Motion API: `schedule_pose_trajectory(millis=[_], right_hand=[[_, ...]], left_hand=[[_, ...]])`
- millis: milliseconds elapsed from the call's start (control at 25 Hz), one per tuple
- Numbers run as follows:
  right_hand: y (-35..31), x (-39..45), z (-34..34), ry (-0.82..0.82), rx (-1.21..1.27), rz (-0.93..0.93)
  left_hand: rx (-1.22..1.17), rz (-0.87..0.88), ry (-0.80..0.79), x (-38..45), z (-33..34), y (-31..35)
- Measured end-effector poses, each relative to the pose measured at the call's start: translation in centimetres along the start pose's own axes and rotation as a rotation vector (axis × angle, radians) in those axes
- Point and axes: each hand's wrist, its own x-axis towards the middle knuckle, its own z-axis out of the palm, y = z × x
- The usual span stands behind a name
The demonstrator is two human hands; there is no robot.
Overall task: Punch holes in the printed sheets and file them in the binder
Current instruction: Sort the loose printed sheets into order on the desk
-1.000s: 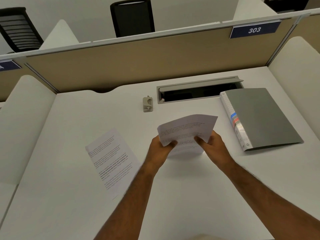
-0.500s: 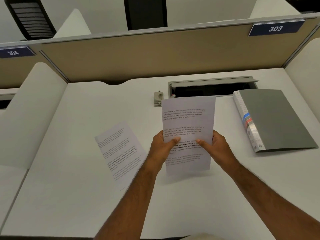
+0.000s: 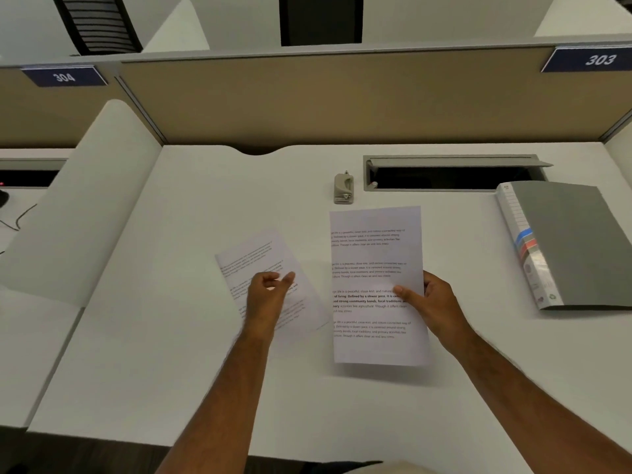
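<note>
My right hand pinches the right edge of a printed sheet, held nearly flat just above the white desk. My left hand hovers over a second printed sheet lying at an angle on the desk; its fingers are curled but apart and hold nothing. A small beige hole punch stands beyond the held sheet. The grey binder lies closed at the right, its spine towards the sheets.
An open cable slot is set in the desk behind the punch. A tan partition runs across the back, and white side dividers flank the desk. Black chairs stand beyond the partition.
My left hand has let go of the held sheet and moved left over the sheet on the desk. The right hand alone now holds the sheet, lowered flatter.
</note>
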Motion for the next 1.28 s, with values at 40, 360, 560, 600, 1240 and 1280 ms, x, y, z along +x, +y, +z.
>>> schedule_pose_trajectory(millis=[40,360,560,600,1240,1280], right_hand=[[0.1,0.1,0.3,0.008,-0.001,0.005],[0.7,0.3,2.4,0.022,-0.022,0.025],[0.7,0.3,3.1,0.025,-0.046,0.029],[0.7,0.3,3.2,0.027,-0.046,0.030],[1.2,0.3,1.9,0.086,-0.181,0.022],[1.2,0.3,1.6,0.100,-0.192,0.020]], left_hand=[[0.041,-0.012,0.089,1.2,-1.1,-0.8],[0.491,-0.180,0.344,5.9,-5.3,-4.0],[0.559,-0.147,0.305,6.3,-5.3,-4.5],[0.556,-0.142,0.295,6.4,-5.4,-4.3],[0.001,0.166,0.033,2.1,-5.4,2.0],[-0.060,0.172,-0.006,1.4,-5.5,3.0]])
